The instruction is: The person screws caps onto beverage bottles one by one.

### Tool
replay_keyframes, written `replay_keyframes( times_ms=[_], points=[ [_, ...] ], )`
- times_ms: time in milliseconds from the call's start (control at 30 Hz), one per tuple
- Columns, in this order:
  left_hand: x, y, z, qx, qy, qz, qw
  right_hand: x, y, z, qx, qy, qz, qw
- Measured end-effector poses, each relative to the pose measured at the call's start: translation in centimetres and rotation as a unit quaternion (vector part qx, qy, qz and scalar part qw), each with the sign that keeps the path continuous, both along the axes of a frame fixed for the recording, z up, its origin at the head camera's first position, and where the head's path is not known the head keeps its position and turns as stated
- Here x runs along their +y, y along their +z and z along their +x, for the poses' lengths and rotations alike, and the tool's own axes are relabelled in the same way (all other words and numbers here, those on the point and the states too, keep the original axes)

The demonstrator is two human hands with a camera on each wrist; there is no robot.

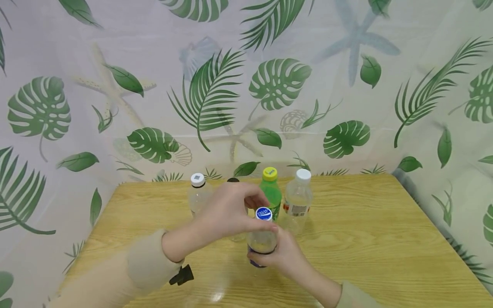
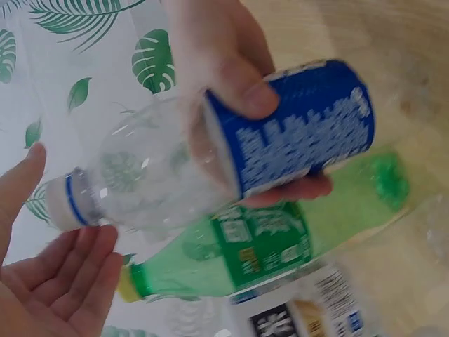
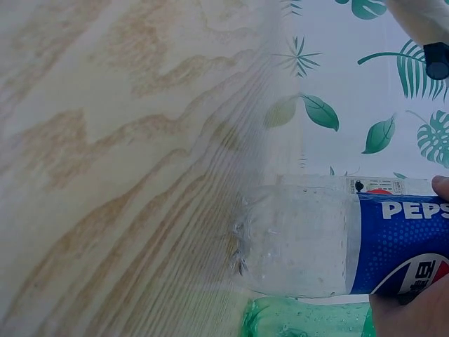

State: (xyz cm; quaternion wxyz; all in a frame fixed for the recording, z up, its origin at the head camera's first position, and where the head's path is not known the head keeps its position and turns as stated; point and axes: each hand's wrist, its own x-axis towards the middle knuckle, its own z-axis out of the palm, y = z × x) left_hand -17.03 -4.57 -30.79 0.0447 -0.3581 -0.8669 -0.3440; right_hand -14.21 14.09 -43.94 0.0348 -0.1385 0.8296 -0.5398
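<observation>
My right hand (image 1: 283,254) grips a clear plastic bottle (image 1: 263,241) round its blue label. Its white cap (image 2: 64,202) has a blue top, and the bottle is about upright in the head view. My left hand (image 1: 227,211) reaches over from the left, its thumb and fingers spread to either side of the cap. In the left wrist view the left fingertips (image 2: 105,239) are right by the cap, with the thumb apart from it. A bottle with a blue Pepsi label (image 3: 400,232) shows in the right wrist view, overlapped by the right hand (image 3: 414,309).
Behind the hands stand a green bottle with a yellow cap (image 1: 270,173), a clear bottle with a white cap (image 1: 303,175), another white-capped bottle (image 1: 198,182) and a black cap (image 1: 233,180). The wooden table (image 1: 366,239) meets a leaf-patterned cloth (image 1: 346,107).
</observation>
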Motion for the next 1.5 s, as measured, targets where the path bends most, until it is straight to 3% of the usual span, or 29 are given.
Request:
replay_keyframes(
  times_ms=[133,200,333,400,500,633,800,900,1100,1233,1367,1500],
  points=[
    [-0.2,-1.0,-0.3,-0.038,-0.011,0.058,0.9975,-0.1,0.2,0.1,0.011,-0.007,0.01,0.9999],
    [-0.3,-1.1,-0.6,-0.074,-0.034,0.079,0.9936,-0.1,0.3,0.1,0.014,-0.007,0.01,0.9998],
    [-0.6,-1.2,-1.1,-0.163,-0.088,0.105,0.977,-0.1,0.1,0.0,0.012,0.0,0.005,0.9999],
    [-0.6,-1.2,-1.0,-0.189,-0.105,0.112,0.9699,-0.1,0.0,-0.1,0.013,0.004,0.003,0.9999],
    [-0.4,-1.4,-0.7,-0.18,-0.104,0.109,0.972,0.0,-0.1,-0.1,0.016,0.005,0.003,0.9998],
    [0.0,-2.0,-0.5,-0.139,-0.058,0.103,0.9832,0.1,0.0,0.0,0.015,0.001,0.002,0.9999],
    [0.2,-2.9,-0.5,-0.132,-0.009,0.143,0.9808,0.0,0.1,0.0,0.006,-0.007,0.007,0.9999],
    [0.1,-2.9,-0.6,-0.143,-0.016,0.161,0.9763,0.0,0.1,0.0,0.005,-0.012,0.006,0.9999],
    [-0.3,-2.7,-1.3,-0.198,-0.069,0.168,0.9631,0.1,0.0,-0.1,0.013,-0.014,0.003,0.9998],
    [-0.3,-2.9,-1.1,-0.196,-0.088,0.159,0.9635,0.1,-0.1,-0.1,0.01,-0.015,0.002,0.9998],
    [0.1,-3.3,-0.5,-0.171,-0.059,0.163,0.97,0.1,-0.2,0.0,0.011,-0.008,-0.001,0.9999],
    [0.5,-3.5,-0.2,-0.166,-0.016,0.182,0.9691,-0.1,-0.1,0.0,0.002,-0.008,-0.001,1.0]
  ],
)
